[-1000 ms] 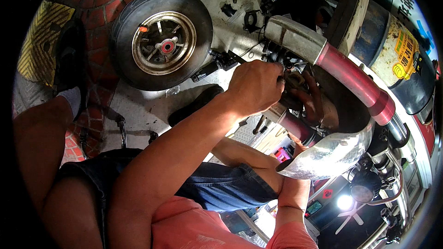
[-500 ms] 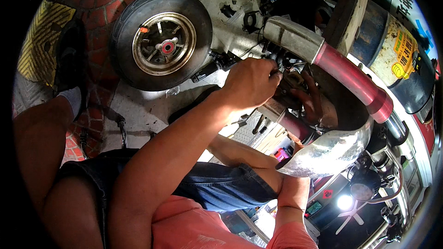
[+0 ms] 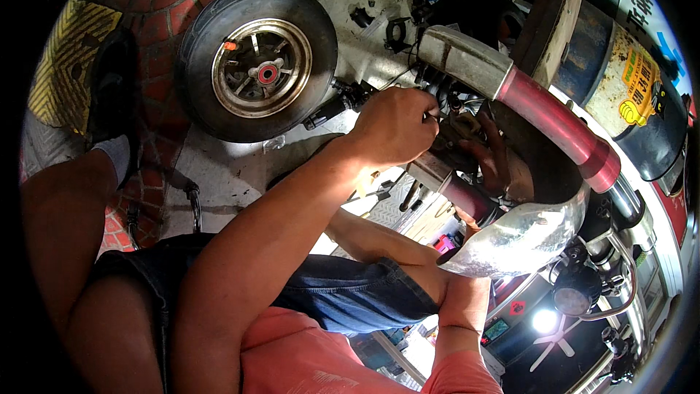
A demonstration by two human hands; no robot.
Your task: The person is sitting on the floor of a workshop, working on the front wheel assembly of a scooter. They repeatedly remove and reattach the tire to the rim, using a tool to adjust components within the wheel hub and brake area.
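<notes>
The left hand (image 3: 397, 125) is closing into a loose fist near the centre of the view, its fingertips pinching at a small dark fitting (image 3: 446, 99) on the underside of a scooter; whether they are gripping a tool or the part itself cannot be told, since the knuckles are hiding it. The fitting is sitting at about two o'clock from the knuckles, touching the fingertips, tucked just beneath the grey end of the exhaust pipe (image 3: 467, 58).

The right hand (image 3: 490, 159) is reaching in from four o'clock, its fingers spreading open and pressing against dark metal inside the wheel well, just beside the fitting. The left hand is the nearer of the two to it.

The pipe's long axis is running from ten o'clock to four o'clock, grey at the upper end, then dark red (image 3: 558, 120), then bending down toward the shiny silver mudguard (image 3: 521, 237) at five o'clock. The fitting is too small and shadowed to give its own axis.

A detached small wheel (image 3: 257, 62) with a metal rim is lying flat on the concrete floor (image 3: 219, 175) at ten o'clock from the left hand, well apart. A painted drum (image 3: 620, 80) is standing at two o'clock, beyond the pipe. The person's denim shorts (image 3: 343, 295) are filling the lower middle.
</notes>
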